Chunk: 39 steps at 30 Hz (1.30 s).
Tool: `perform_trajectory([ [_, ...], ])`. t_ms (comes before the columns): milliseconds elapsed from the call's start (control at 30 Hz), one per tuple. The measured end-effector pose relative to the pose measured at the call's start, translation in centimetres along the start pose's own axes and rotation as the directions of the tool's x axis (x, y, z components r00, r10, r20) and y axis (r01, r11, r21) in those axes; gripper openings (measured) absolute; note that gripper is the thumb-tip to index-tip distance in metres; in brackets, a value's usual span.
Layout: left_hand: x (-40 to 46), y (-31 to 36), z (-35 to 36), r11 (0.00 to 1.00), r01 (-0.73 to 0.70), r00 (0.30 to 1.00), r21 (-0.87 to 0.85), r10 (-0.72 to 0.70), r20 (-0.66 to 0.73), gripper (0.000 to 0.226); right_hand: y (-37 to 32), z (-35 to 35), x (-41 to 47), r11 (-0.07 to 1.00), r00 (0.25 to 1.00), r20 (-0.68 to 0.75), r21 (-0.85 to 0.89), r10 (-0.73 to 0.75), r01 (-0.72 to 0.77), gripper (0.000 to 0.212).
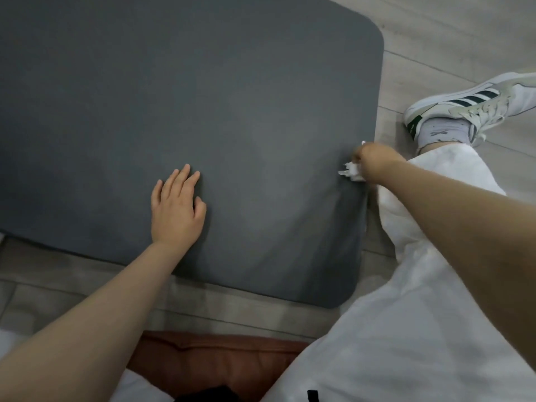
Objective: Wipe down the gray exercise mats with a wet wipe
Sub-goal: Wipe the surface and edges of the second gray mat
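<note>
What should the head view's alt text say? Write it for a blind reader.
A person's right hand scrubs a crumpled white wet wipe along the right edge of a gray exercise mat, while the left hand presses flat on it.

Open mat (203, 97) is left toward twelve o'clock; at three o'clock, passage is blocked by a trouser leg (429, 227) and sneaker (475, 103).

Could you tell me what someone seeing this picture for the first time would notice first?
The big gray exercise mat fills most of the view, lying on a pale wood-look floor. The left hand rests flat on the mat near its front edge, while the right hand grips a crumpled white wet wipe at the mat's right edge. Beyond that, a white sneaker with dark stripes sits on the floor at the right.
</note>
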<state>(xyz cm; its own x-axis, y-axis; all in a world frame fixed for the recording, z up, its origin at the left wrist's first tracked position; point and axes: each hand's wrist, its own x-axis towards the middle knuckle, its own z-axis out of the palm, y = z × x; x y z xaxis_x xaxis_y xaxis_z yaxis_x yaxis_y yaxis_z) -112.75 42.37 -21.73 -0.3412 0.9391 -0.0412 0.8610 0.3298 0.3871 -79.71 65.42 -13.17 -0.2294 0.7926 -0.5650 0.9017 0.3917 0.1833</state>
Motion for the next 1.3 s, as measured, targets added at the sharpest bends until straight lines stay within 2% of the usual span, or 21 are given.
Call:
perform_trajectory([
  [100, 0.1, 0.0, 0.1, 1.000, 0.008, 1.000, 0.011, -0.008, -0.007, 0.054, 0.5, 0.5, 1.9, 0.982, 0.990, -0.102, 0.173, 0.098, -0.080, 0.029],
  [267, 0.0, 0.2, 0.3, 1.000, 0.007, 0.999, 0.015, -0.007, -0.040, 0.053, -0.4, 3.1, 0.6, 0.900, 0.964, -0.079, 0.385, 0.253, -0.204, 0.028],
  [467, 0.0, 0.1, 0.3, 1.000, -0.015, 0.999, 0.001, 0.015, -0.038, 0.052, -2.8, 7.1, -4.9, 0.847, 0.952, -0.062, 0.476, 0.301, -0.237, 0.025],
  [633, 0.2, -0.4, -0.4, 0.998, -0.040, 0.998, -0.050, 0.043, 0.048, 0.054, -5.5, 9.2, -9.3, 0.871, 0.956, 0.124, 0.395, 0.264, -0.292, 0.030],
  [800, -1.2, -1.7, -1.2, 0.992, -0.117, 0.984, -0.038, 0.121, 0.129, 0.057, -7.6, 10.2, -12.4, 0.941, 0.956, 0.242, 0.252, 0.164, -0.225, 0.032],
  [867, -2.3, -2.4, -1.3, 0.987, -0.160, 0.974, -0.004, 0.159, 0.162, 0.065, -8.3, 10.0, -13.7, 0.942, 0.936, 0.311, 0.231, 0.164, -0.242, 0.031],
  [967, -4.0, -3.3, -1.8, 0.959, -0.280, 0.936, 0.049, 0.261, 0.236, 0.080, -9.2, 10.2, -15.2, 0.954, 0.915, 0.381, 0.203, 0.130, -0.220, 0.032],
  [1067, -4.9, -4.2, -3.0, 0.886, -0.451, 0.851, 0.107, 0.391, 0.352, 0.096, -9.9, 9.9, -16.4, 0.993, 0.876, 0.481, 0.099, 0.014, -0.070, 0.029],
  [1133, -5.2, -4.8, -4.0, 0.834, -0.527, 0.794, 0.161, 0.417, 0.441, 0.105, -10.7, 9.0, -16.8, 0.994, 0.910, 0.413, 0.105, -0.042, -0.002, 0.027],
  [1167, -5.3, -5.2, -4.3, 0.810, -0.554, 0.774, 0.194, 0.415, 0.478, 0.108, -11.1, 8.6, -16.7, 0.988, 0.944, 0.324, 0.155, -0.066, 0.016, 0.025],
  [1233, -5.2, -6.1, -4.9, 0.773, -0.589, 0.745, 0.238, 0.405, 0.530, 0.111, -12.0, 7.5, -16.2, 0.937, 0.996, 0.051, 0.346, -0.070, 0.048, 0.016],
  [1300, -5.2, -7.2, -5.3, 0.732, -0.631, 0.718, 0.257, 0.425, 0.551, 0.109, -13.3, 6.4, -15.9, 0.855, 0.976, -0.214, 0.497, -0.048, 0.151, 0.015],
])
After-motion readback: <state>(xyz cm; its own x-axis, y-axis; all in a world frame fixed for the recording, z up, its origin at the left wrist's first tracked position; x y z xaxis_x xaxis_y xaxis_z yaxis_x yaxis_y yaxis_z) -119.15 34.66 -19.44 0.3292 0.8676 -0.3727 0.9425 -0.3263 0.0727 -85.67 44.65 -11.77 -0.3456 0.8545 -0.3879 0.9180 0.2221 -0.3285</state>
